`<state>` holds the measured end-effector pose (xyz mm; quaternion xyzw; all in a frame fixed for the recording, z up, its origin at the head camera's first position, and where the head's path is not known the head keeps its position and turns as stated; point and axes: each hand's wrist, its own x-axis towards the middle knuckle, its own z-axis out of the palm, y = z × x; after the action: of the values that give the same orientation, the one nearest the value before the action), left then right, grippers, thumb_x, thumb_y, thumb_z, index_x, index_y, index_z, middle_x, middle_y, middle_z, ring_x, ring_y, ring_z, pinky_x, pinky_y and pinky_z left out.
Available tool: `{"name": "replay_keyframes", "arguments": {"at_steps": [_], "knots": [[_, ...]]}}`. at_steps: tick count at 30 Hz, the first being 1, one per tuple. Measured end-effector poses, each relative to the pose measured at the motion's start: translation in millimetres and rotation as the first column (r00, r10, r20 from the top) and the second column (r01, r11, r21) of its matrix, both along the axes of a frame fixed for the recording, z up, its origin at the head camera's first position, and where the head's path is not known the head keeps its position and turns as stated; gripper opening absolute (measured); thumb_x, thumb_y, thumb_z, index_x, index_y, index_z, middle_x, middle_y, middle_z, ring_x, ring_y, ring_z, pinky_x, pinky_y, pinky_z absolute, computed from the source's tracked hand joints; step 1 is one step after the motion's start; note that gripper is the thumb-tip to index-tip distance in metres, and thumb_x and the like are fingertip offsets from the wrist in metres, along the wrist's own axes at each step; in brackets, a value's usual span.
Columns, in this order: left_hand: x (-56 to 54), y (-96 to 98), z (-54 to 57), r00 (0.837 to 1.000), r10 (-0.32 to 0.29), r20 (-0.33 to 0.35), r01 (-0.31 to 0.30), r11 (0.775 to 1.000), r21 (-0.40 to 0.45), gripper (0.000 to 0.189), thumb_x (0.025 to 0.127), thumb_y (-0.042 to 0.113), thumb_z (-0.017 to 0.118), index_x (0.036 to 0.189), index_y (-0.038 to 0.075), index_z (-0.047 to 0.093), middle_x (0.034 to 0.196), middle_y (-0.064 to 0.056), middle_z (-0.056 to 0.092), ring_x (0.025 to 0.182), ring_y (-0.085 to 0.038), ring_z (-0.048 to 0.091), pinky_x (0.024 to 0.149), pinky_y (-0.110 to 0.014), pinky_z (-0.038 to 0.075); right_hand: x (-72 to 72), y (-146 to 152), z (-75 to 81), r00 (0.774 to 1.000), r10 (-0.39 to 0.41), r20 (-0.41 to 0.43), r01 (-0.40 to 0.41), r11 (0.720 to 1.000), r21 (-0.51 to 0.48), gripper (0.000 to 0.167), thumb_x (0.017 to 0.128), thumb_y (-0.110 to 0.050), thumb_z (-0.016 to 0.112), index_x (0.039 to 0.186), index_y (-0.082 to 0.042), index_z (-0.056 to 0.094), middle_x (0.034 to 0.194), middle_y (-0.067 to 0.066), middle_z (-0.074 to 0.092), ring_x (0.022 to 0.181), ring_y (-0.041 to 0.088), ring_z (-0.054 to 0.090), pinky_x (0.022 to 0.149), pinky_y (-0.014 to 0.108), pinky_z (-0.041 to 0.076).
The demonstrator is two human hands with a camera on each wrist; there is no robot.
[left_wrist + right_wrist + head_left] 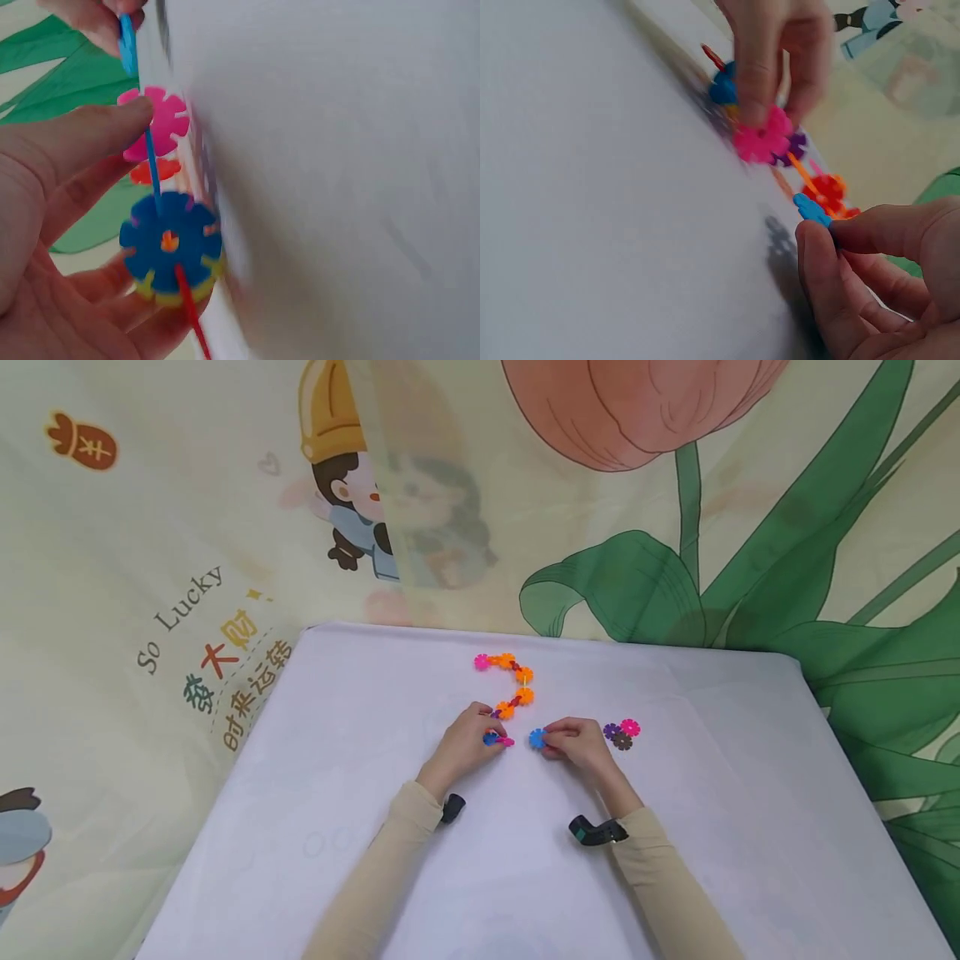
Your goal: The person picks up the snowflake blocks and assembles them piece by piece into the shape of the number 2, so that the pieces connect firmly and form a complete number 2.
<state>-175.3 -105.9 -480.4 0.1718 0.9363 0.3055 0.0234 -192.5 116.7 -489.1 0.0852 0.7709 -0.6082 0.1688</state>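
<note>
My left hand (pixel 463 745) pinches a pink notched disc (pixel 171 124), thumb on its face. A thin blue piece seen edge-on (pixel 154 169) runs from it toward a dark blue disc (pixel 180 225) by the curled fingers, with a red piece (pixel 193 311) in that disc's edge. Just beyond this hand, a curved chain of interlocked orange and red discs (pixel 525 676) lies on the table, a pink disc (pixel 482 662) at its far end. Facing the left hand across a small gap, my right hand (pixel 581 745) holds a light blue disc (pixel 537 739) between thumb and fingertips.
Right of my right hand, a purple disc (pixel 611 732), a pink disc (pixel 631 727) and a brown disc (pixel 622 742) lie close together. A white cloth covers the table (pixel 720 827). Behind its far edge hangs a printed curtain (pixel 465 610).
</note>
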Motion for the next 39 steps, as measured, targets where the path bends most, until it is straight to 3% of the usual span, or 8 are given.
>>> {"name": "replay_keyframes", "arguments": {"at_steps": [9, 14, 20, 27, 39], "knots": [[-5.8, 1.0, -13.3, 0.999, 0.004, 0.043, -0.01, 0.988, 0.155, 0.004, 0.086, 0.012, 0.077, 0.084, 0.009, 0.075, 0.126, -0.017, 0.054, 0.12, -0.035, 0.049, 0.107, -0.047, 0.038, 3.9, -26, -8.7, 0.999, -0.014, 0.043, 0.018, 0.994, -0.108, 0.016, 0.089, 0.0, 0.069, 0.102, 0.009, 0.066, 0.084, 0.015, 0.073, 0.064, 0.015, 0.07, 0.063, 0.026, 0.058], [-5.3, -0.6, -16.8, 0.998, 0.006, 0.061, -0.019, 0.976, 0.216, 0.004, 0.087, 0.011, 0.076, 0.084, 0.009, 0.074, 0.131, -0.018, 0.052, 0.124, -0.036, 0.046, 0.109, -0.048, 0.036, 5.0, -28, -7.5, 0.997, -0.025, 0.076, 0.037, 0.987, -0.157, 0.02, 0.088, 0.001, 0.069, 0.106, 0.01, 0.065, 0.084, 0.014, 0.073, 0.063, 0.015, 0.07, 0.063, 0.025, 0.057], [-3.8, -0.5, -13.9, 0.997, 0.009, 0.08, -0.027, 0.972, 0.234, 0.005, 0.089, 0.012, 0.074, 0.086, 0.008, 0.073, 0.132, -0.018, 0.051, 0.124, -0.036, 0.045, 0.109, -0.049, 0.036, 4.2, -25, -12.2, 0.994, -0.023, 0.11, 0.049, 0.97, -0.238, 0.025, 0.089, 0.002, 0.067, 0.111, 0.011, 0.063, 0.083, 0.013, 0.072, 0.066, 0.016, 0.071, 0.064, 0.026, 0.058], [-3.6, -0.3, -14.7, 0.998, 0.01, 0.064, -0.024, 0.973, 0.228, 0.004, 0.089, 0.011, 0.074, 0.086, 0.008, 0.072, 0.122, -0.018, 0.052, 0.117, -0.034, 0.047, 0.104, -0.047, 0.039, 5.9, -23, -13.5, 0.995, -0.015, 0.099, 0.044, 0.955, -0.294, 0.027, 0.09, 0.005, 0.065, 0.114, 0.014, 0.061, 0.082, 0.013, 0.072, 0.066, 0.016, 0.071, 0.065, 0.026, 0.058], [-4.7, -2.6, -13.3, 0.997, -0.002, 0.08, -0.019, 0.965, 0.26, 0.007, 0.089, 0.006, 0.072, 0.083, 0.006, 0.068, 0.117, -0.018, 0.052, 0.114, -0.035, 0.048, 0.103, -0.047, 0.04, 5.1, -29, -13.9, 0.992, -0.015, 0.126, 0.056, 0.945, -0.321, 0.022, 0.09, 0.005, 0.064, 0.111, 0.012, 0.063, 0.087, 0.014, 0.072, 0.071, 0.018, 0.072, 0.068, 0.026, 0.057]]}}
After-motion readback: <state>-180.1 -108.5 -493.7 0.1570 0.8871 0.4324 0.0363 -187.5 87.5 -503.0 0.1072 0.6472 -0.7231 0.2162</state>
